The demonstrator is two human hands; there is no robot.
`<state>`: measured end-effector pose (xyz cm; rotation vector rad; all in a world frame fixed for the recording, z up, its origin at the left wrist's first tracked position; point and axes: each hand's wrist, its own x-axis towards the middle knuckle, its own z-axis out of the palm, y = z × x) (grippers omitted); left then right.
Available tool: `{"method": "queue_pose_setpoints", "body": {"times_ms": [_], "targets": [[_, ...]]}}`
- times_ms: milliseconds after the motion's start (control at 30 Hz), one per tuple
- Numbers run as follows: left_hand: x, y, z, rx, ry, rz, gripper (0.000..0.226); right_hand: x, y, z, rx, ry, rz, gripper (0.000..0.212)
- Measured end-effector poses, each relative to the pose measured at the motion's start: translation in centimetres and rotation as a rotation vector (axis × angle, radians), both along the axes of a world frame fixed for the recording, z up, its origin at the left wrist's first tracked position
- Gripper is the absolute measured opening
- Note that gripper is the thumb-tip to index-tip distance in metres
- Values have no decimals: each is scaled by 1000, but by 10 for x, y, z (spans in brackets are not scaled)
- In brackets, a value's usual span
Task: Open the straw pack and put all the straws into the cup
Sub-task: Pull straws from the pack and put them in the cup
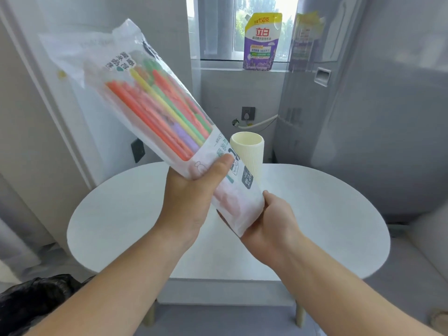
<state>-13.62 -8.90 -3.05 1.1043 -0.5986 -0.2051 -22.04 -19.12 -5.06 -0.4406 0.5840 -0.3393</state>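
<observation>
Mostly, the fingers of both hands are hiding behind the straw pack (184, 132), so only the thumbs are showing. The left hand (191, 202) is gripping the pack's printed lower part, thumb pressing across the front. The right hand (274, 226) is cupping and holding the bottom end. The pack is tilting up to the left above the white table (327, 214), colored straws (150, 105) showing through, and is covering part of the cream cup (251, 151) standing behind.

Both bare forearms reach forward. The left hand (194, 200) grips the clear plastic pack of coloured straws (155, 110), thumb on top; the right hand (274, 229) clasps its lower end
</observation>
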Motion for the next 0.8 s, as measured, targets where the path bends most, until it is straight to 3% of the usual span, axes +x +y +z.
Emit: {"method": "queue_pose_setpoints", "body": {"times_ms": [100,200,300,433,567,633,733,800], "targets": [[6,1,-1,-17,45,-13,37,2,-3,2,9,85,-77,29],[14,-1,-5,-75,212,-84,51,-1,-5,11,-34,103,-98,30],[19,-1,-13,-87,315,-261,48,-2,-6,15,-121,119,-91,25],[25,4,-21,-29,316,-464,82,-3,-12,14,-215,190,-107,23],[32,9,-24,41,335,-541,99,-5,-15,13,-291,204,-97,29],[32,10,-27,72,375,-537,95,-4,-14,14,-329,200,-80,32],[31,14,-27,139,432,-464,60,-3,-15,12,-431,204,-48,34],[33,18,-27,148,463,-422,56,-3,-16,8,-582,241,-15,36]]}}
